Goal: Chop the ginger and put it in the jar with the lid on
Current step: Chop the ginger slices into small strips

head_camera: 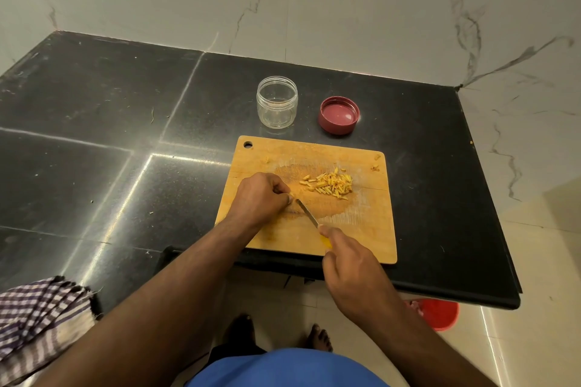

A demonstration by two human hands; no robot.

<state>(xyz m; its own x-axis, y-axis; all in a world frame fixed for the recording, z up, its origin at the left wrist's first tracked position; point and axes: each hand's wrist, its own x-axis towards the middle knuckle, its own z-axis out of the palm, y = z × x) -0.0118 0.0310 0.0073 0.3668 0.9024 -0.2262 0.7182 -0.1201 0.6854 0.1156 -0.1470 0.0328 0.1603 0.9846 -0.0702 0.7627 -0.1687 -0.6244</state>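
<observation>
Blue cloth at bottom edge; chopping under way, jar unfilled.
Left to right: checked towel on the surface; left hand, fingers curled, pins a small ginger bit on the board; knife clamped in right hand, tip at that bit. Ginger pile lies cut mid-board. Jar open and seemingly empty beyond the board, lid beside it, upturned. Judged remaining: last cuts, transfer, lidding. Nothing blocks the jar; red bucket on the floor.
</observation>
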